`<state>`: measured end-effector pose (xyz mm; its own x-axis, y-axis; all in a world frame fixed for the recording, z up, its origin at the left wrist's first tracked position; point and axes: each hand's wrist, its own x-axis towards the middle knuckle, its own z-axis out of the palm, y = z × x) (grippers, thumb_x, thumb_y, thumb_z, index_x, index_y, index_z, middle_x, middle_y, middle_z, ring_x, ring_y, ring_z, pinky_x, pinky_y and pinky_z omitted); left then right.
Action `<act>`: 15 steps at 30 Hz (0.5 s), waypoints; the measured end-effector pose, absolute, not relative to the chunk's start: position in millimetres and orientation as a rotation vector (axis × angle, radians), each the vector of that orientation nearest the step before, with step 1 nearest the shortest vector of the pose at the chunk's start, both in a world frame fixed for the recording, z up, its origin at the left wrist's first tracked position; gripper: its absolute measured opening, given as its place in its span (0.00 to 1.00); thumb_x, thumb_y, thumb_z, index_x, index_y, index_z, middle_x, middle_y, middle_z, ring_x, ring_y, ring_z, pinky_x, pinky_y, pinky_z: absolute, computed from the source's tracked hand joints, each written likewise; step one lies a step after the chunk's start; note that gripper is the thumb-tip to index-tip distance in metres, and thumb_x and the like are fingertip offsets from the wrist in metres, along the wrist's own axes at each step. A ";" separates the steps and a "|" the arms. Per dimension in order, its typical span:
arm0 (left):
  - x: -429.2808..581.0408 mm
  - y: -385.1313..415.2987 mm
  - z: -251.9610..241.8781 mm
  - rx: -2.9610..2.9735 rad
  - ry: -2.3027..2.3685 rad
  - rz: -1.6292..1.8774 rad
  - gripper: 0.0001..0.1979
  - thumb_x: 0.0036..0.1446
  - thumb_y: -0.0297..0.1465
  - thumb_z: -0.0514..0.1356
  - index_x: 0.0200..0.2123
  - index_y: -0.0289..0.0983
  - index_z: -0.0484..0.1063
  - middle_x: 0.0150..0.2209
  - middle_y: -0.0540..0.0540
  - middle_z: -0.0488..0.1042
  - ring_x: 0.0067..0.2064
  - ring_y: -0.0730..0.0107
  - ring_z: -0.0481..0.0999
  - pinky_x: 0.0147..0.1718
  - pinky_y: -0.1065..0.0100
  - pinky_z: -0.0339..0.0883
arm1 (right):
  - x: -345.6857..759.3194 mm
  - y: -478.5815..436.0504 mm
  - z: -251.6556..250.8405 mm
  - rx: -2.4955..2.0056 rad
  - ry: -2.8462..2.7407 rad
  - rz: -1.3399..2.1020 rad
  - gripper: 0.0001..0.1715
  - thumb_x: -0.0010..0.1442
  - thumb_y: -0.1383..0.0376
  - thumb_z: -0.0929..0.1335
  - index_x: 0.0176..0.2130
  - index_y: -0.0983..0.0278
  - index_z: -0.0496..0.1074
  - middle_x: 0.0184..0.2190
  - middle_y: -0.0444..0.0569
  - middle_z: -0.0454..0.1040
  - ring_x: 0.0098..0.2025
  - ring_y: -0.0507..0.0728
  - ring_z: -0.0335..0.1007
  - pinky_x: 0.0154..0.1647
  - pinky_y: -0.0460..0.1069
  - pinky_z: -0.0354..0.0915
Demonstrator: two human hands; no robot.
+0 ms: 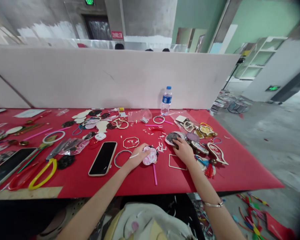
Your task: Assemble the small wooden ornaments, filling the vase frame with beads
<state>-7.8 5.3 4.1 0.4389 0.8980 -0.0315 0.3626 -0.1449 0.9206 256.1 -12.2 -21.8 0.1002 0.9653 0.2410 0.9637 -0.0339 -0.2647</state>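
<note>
My left hand (137, 156) rests on the red table (140, 181), its fingers closed on a small pink patterned fan (150, 156) with a pink stick handle (154, 174). A white strip lies across the hand. My right hand (182, 149) reaches forward with its fingers pressed onto a dark patterned round piece (172, 137). A bangle circles my right wrist. A square wooden frame (176, 162) lies between the two hands.
A black phone (103, 158) and a metal ring (120, 158) lie left of my left hand. Wooden cut-outs, fan pieces and tassels (210, 168) are scattered around. A water bottle (166, 100) stands by the white partition (115, 76). A yellow hoop (43, 173) lies at left.
</note>
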 end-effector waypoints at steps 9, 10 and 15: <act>-8.2 9.5 -2.5 1.779 1.157 0.656 0.20 0.56 0.48 0.55 0.42 0.39 0.70 0.38 0.47 0.77 0.40 0.61 0.75 0.38 0.66 0.65 | 260.2 -7.8 -26.9 -1.893 -1.809 0.018 0.21 0.64 0.54 0.59 0.39 0.63 0.75 0.51 0.55 0.72 0.53 0.62 0.68 0.55 0.56 0.63; -8.3 9.4 -2.4 1.784 1.156 0.654 0.20 0.56 0.48 0.55 0.42 0.39 0.69 0.38 0.47 0.77 0.40 0.61 0.75 0.38 0.66 0.65 | 261.5 -7.2 -27.7 -1.882 -1.814 0.019 0.19 0.64 0.55 0.60 0.38 0.63 0.74 0.50 0.56 0.72 0.53 0.62 0.68 0.54 0.56 0.63; -8.8 5.3 -1.7 1.779 1.146 0.652 0.20 0.56 0.47 0.55 0.42 0.38 0.70 0.38 0.47 0.77 0.41 0.61 0.75 0.39 0.66 0.65 | 266.0 -5.8 -30.7 -1.764 -1.930 0.025 0.06 0.58 0.66 0.64 0.34 0.63 0.71 0.40 0.52 0.71 0.45 0.59 0.68 0.49 0.53 0.65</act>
<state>-8.8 5.3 -1.7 0.4327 0.9008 -0.0356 0.4298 -0.1714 0.8865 266.0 -5.8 -30.7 -0.0160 0.9332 0.3590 0.9236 0.1514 -0.3521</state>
